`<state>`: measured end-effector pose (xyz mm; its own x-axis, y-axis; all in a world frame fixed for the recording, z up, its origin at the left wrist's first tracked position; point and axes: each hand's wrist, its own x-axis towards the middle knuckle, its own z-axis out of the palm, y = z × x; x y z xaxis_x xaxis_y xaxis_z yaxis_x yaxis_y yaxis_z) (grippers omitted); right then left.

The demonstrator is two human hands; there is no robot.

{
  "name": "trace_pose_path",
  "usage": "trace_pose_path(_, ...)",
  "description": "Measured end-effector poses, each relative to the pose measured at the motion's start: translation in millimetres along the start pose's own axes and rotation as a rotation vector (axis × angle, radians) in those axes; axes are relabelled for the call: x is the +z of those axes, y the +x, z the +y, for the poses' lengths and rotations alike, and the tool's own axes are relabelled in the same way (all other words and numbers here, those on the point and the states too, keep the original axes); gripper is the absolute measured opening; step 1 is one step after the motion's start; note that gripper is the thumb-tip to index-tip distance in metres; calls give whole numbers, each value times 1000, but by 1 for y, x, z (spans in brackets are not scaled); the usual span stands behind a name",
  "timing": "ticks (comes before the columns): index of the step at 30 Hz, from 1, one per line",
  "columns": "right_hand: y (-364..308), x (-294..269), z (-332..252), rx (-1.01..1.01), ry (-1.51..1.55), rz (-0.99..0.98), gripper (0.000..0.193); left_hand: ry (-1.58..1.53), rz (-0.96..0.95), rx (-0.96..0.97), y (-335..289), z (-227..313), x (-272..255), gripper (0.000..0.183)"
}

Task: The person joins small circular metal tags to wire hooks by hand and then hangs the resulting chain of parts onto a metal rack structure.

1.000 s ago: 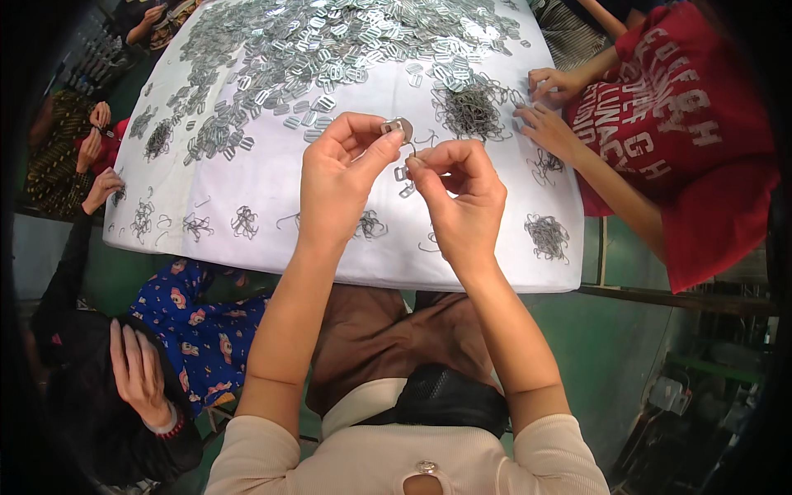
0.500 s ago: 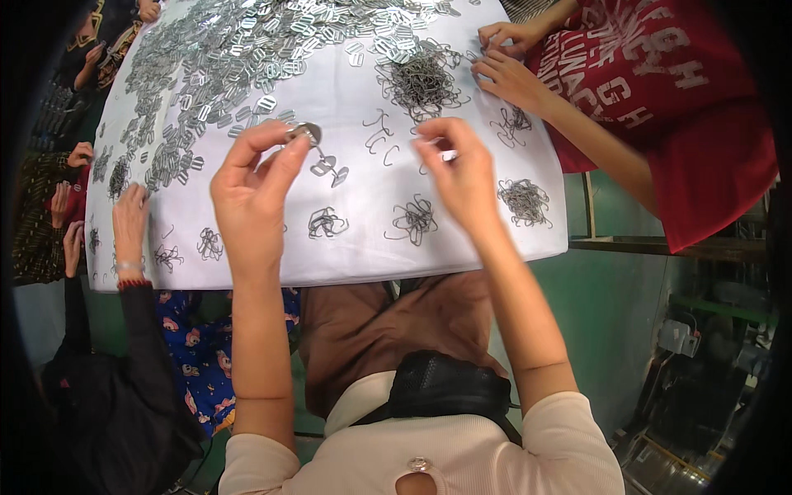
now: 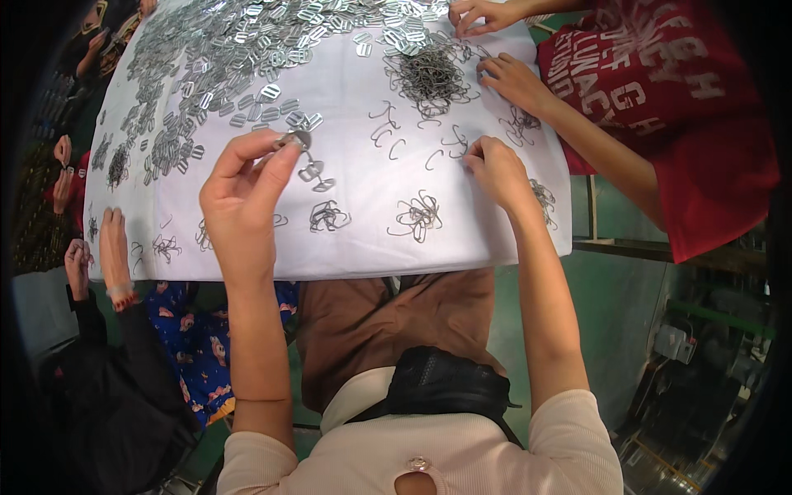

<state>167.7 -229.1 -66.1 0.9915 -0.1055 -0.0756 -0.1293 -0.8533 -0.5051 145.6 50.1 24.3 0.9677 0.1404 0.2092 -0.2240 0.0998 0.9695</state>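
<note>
Currently left hand (image 3: 241, 191) grip pinched on small shiny metal slider buckle (image 3: 294, 139), flat, silver, raised above white surface (image 3: 355, 239). Right hand (image 3: 497, 171) grip closed on thin wire hook (image 3: 456, 142), lying flat on surface.

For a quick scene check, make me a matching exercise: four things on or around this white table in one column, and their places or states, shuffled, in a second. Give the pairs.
Things
1. left hand
2. right hand
3. heap of flat metal buckles
4. dense pile of wire hooks

Places or states
A. spread over the table's far left part
B. raised, pinching a small metal piece at the fingertips
C. fingertips down on the white cloth among loose hooks
D. on the far right part, beside the hands of a person in a red shirt

Pairs: 1-B, 2-C, 3-A, 4-D
</note>
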Motion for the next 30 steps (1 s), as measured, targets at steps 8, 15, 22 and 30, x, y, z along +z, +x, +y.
trace_pose_path(8, -30, -38, -82, 45, 1070, -136, 12, -69, -101, -52, -7, -3, 13, 12)
trace_pose_path(15, -54, -54, -140, -48, 1326, -162, 14, -16, -132, -4, -12, -2, 23, 10)
trace_pose_path(22, -54, -48, -154, -117, 1255, 24, 11, 186, -178, 166, -16, -2, 22, 12)
trace_pose_path(30, -81, -68, -148, -232, 1422, 62, 11, 432, -4, 8, 29, -48, -40, 21)
